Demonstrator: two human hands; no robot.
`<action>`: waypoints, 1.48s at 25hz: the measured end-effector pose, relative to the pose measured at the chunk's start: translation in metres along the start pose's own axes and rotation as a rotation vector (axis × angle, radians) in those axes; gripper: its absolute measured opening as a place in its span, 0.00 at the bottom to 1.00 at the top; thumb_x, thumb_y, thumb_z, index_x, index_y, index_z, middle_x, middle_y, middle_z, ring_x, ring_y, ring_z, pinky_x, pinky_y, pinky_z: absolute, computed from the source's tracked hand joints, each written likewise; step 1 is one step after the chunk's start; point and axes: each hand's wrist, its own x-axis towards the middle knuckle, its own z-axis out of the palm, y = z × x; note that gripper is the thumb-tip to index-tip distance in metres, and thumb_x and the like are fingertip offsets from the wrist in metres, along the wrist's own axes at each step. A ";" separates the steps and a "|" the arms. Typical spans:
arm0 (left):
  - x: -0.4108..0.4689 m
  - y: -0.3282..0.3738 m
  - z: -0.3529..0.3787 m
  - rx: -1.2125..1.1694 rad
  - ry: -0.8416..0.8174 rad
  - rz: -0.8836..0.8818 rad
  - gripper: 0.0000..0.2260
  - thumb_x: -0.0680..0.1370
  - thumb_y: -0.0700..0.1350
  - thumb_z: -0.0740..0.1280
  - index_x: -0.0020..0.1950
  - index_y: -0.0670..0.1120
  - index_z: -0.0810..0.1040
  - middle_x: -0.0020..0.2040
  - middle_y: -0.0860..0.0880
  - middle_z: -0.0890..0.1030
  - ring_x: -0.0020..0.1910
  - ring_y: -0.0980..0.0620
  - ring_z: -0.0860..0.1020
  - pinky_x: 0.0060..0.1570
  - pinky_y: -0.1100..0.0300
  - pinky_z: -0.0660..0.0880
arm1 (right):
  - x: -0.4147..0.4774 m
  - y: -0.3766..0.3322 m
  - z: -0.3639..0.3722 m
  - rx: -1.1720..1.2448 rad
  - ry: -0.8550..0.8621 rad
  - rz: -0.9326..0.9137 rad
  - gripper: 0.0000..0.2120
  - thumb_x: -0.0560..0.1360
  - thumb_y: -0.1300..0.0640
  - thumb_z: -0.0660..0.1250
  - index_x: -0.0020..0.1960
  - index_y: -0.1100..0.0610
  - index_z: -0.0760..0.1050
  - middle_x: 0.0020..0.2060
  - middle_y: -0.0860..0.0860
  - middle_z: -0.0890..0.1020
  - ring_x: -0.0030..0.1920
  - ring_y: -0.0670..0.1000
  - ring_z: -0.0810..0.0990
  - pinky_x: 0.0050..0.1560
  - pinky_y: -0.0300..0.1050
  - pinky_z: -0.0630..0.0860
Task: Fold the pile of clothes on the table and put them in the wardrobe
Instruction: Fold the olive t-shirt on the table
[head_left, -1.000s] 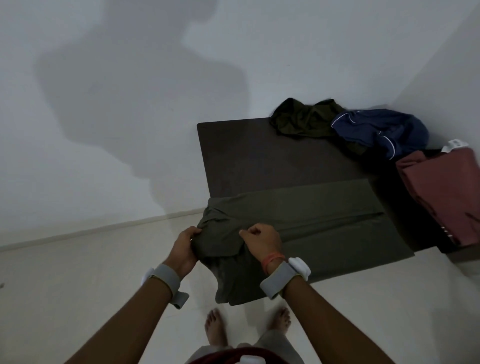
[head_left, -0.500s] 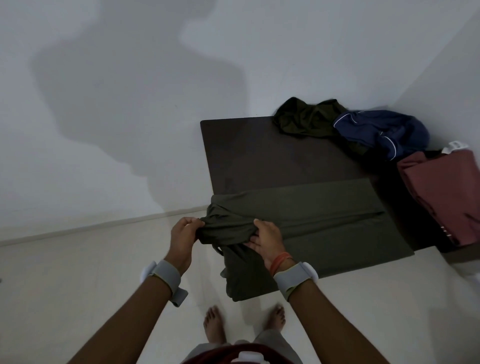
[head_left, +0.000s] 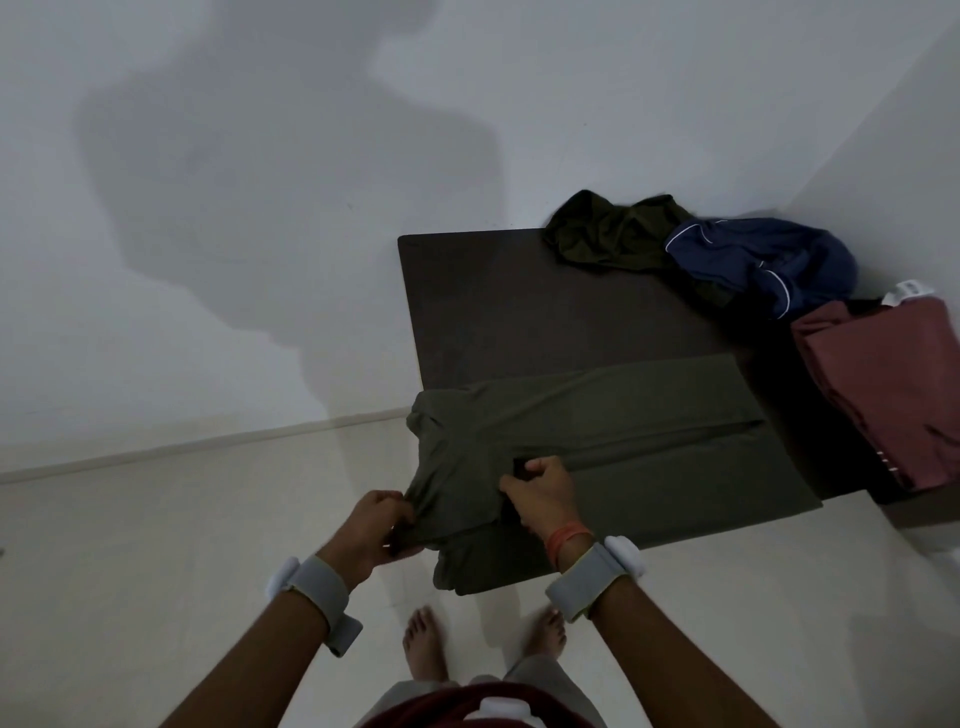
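An olive-green garment (head_left: 639, 431) lies stretched across the near part of the dark table (head_left: 519, 301), its left end hanging over the table's corner. My left hand (head_left: 376, 525) grips the garment's loose left edge, just off the table. My right hand (head_left: 540, 493) pinches the cloth near its middle fold, over the table's front edge. At the far right corner lie a crumpled dark-green garment (head_left: 608, 234) and a navy garment with white piping (head_left: 758, 260). No wardrobe is in view.
A maroon cloth (head_left: 893, 384) lies on the table's right side, with a white tag (head_left: 906, 291) behind it. White walls stand behind and to the right. Pale floor lies to the left, with my bare feet (head_left: 426, 644) below the hanging cloth.
Both hands have shifted down and toward me, pulling the garment's left end outward. My left hand has moved lower along the edge; my right hand has regripped farther right.
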 end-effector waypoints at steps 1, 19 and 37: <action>0.000 -0.001 0.002 0.055 0.046 0.037 0.17 0.76 0.34 0.67 0.65 0.39 0.72 0.61 0.37 0.76 0.54 0.40 0.78 0.43 0.49 0.80 | 0.001 0.003 0.000 -0.022 0.039 -0.063 0.15 0.74 0.58 0.73 0.56 0.52 0.70 0.48 0.55 0.80 0.45 0.53 0.82 0.47 0.49 0.81; 0.020 0.059 0.082 1.017 0.238 0.884 0.27 0.78 0.56 0.59 0.74 0.45 0.71 0.76 0.43 0.69 0.76 0.43 0.64 0.75 0.47 0.60 | 0.015 0.012 -0.020 -0.531 0.171 -0.552 0.16 0.78 0.39 0.66 0.57 0.50 0.77 0.44 0.45 0.79 0.43 0.45 0.77 0.45 0.39 0.74; 0.063 0.036 0.272 1.525 0.220 1.034 0.34 0.80 0.66 0.46 0.82 0.49 0.57 0.83 0.46 0.50 0.81 0.46 0.44 0.78 0.45 0.41 | 0.146 0.076 -0.239 -0.557 0.588 -0.376 0.29 0.78 0.39 0.65 0.72 0.55 0.70 0.71 0.57 0.71 0.70 0.59 0.69 0.69 0.62 0.67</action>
